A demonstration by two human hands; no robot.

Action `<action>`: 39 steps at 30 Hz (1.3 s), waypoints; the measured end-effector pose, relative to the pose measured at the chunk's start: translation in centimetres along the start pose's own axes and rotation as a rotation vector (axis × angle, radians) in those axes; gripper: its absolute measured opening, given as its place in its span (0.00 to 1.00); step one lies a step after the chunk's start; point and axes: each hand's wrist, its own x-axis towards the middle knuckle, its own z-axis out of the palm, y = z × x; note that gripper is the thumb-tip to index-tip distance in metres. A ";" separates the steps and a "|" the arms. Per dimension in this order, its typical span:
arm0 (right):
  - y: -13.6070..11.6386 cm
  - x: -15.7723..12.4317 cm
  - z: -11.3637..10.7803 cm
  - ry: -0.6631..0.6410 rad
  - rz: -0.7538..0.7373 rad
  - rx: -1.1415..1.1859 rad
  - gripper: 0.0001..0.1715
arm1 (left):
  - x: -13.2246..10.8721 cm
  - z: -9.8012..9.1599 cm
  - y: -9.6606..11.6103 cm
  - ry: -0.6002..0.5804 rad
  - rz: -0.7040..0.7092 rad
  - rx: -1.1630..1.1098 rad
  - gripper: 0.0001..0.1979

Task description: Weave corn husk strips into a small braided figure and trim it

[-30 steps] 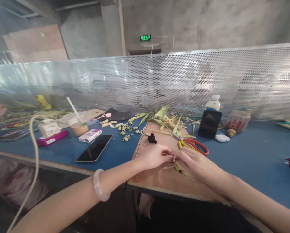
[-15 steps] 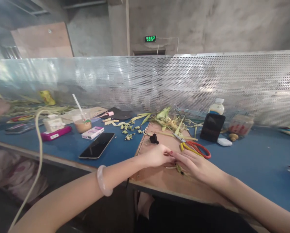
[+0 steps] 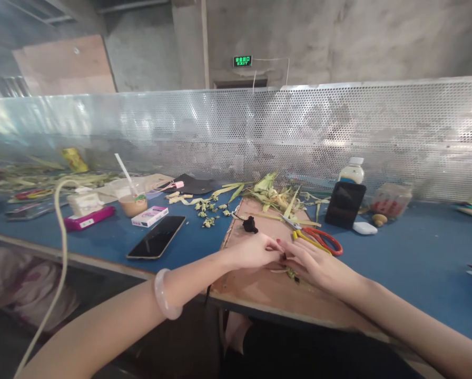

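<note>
Over a wooden board (image 3: 255, 289), my left hand (image 3: 257, 250) and my right hand (image 3: 313, 260) meet at the fingertips. The left fingers are pinched together, and the right fingers curl in against them. What lies between the fingertips is mostly hidden. A small knotted greenish piece of husk (image 3: 291, 273) shows just under my right fingers; I cannot tell whether it is held. Scissors with red and yellow handles (image 3: 323, 241) lie just beyond my right hand. A small black thing (image 3: 250, 225) with a thin stem sits beyond my left hand.
Husk strips (image 3: 275, 195) are heaped at the board's back, small green knotted pieces (image 3: 210, 210) to its left. A phone (image 3: 157, 238), small box (image 3: 149, 216) and drink cup (image 3: 132, 202) stand left. Another phone (image 3: 344, 205) leans on a bottle (image 3: 352, 171) at right.
My fingers have shifted slightly against each other, and the right fingers have spread a little. The view has moved slightly. At far left another person's hand has drawn back towards the edge.
</note>
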 end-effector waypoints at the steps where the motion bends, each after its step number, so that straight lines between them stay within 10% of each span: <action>1: 0.0 0.0 -0.1 -0.007 0.021 0.000 0.30 | 0.0 -0.1 0.0 -0.009 0.014 -0.015 0.14; 23: 0.5 0.0 -0.1 -0.105 0.420 0.311 0.03 | 0.7 0.9 -1.6 0.038 -0.046 -0.062 0.14; 39: 0.6 1.7 -0.2 -0.316 0.486 0.171 0.06 | 0.7 1.0 -1.4 0.052 -0.082 -0.060 0.15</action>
